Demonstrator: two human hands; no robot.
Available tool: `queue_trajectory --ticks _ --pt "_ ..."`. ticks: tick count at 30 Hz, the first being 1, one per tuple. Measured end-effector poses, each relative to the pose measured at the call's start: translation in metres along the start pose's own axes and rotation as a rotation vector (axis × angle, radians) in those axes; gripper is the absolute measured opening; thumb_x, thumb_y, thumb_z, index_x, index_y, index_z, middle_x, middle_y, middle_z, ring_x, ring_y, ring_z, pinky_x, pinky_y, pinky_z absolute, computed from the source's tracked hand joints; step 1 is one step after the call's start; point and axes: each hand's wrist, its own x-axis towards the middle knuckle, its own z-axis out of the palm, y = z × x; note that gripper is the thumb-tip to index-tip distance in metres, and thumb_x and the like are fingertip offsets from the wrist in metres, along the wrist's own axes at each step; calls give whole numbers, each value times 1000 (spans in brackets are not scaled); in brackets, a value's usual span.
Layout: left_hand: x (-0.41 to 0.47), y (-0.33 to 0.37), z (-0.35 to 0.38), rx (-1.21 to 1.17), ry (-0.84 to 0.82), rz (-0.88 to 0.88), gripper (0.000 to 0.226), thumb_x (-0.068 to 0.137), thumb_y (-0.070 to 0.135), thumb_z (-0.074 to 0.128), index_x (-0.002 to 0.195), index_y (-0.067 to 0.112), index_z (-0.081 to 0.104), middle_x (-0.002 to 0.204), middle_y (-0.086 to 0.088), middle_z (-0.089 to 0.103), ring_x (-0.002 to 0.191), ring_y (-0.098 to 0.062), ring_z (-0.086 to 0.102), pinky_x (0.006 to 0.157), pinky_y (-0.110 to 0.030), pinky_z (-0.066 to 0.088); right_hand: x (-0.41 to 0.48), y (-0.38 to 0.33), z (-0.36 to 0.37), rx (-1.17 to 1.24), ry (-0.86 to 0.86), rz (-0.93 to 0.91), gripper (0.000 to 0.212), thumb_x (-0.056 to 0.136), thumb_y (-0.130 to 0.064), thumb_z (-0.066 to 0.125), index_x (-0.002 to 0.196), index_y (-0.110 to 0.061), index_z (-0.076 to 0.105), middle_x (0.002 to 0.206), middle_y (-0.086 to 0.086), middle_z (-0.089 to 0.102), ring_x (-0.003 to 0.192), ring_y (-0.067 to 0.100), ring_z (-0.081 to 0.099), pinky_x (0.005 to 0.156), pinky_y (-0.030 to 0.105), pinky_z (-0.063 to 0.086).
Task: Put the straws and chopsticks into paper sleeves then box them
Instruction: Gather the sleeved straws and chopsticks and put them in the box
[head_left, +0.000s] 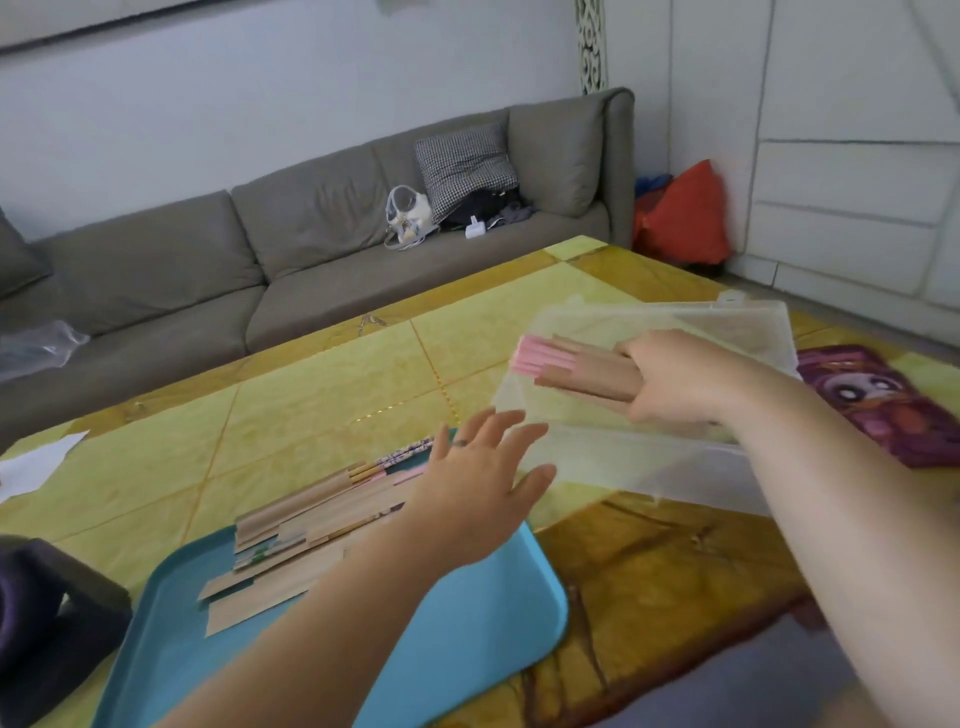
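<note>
boxing step: your right hand (675, 379) gripped sleeved straws (566, 371) over box (649, 467); left hand (483, 483) spread, empty. next move needed bundle lowered flat.

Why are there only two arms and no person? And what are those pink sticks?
The camera sits on the person's head and looks down, so you see what they see: only their own arms. There is just this one picture. The right hand holds a bundle of pink straws, each tucked into a brown paper sleeve, over a clear plastic box. The left hand is open, fingers spread, reaching toward that box. Below it, on the yellow table, a blue tray carries chopsticks in paper sleeves. A grey sofa stands behind.
</note>
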Motion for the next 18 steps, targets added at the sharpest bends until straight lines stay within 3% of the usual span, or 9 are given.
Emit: queue_trajectory --ticks 3,6,10,12,15,18 --pt "-2 -3 9 23 -7 8 52 97 51 29 146 37 18 157 14 8 144 -11 5 117 -48 9 0 13 2 -147 -189 49 32 79 -15 58 111 -14 57 92 4 60 82 22 59 62 29 44" --pt "0 -6 14 42 9 13 53 96 52 30 146 39 16 156 16 7 144 -11 5 117 -47 10 3 29 9 -256 -312 93 32 81 -16 61 113 -10 56 88 2 55 86 23 57 75 32 48" --pt "0 -7 17 72 24 23 70 82 70 13 145 39 16 154 16 7 143 -14 10 118 -40 11 12 42 21 -249 -435 112 62 68 -37 79 119 -11 57 112 5 61 101 28 59 91 40 49" --pt "2 -6 17 87 33 35 81 71 70 2 145 40 16 154 16 8 143 -15 11 117 -37 11 11 45 20 -154 -367 122 70 68 -39 78 128 -13 53 125 4 58 108 28 57 94 39 47" --pt "3 -5 16 99 51 54 82 70 69 0 145 39 15 154 15 9 142 -15 11 116 -36 11 9 41 16 -43 -163 68 55 82 -32 63 132 -16 48 128 3 55 111 26 55 94 36 46" --pt "3 -7 20 97 52 55 80 73 69 3 146 38 13 155 14 7 143 -16 9 116 -38 11 3 25 11 65 11 -13 48 85 -35 61 129 -21 50 127 0 55 113 21 53 94 32 44"
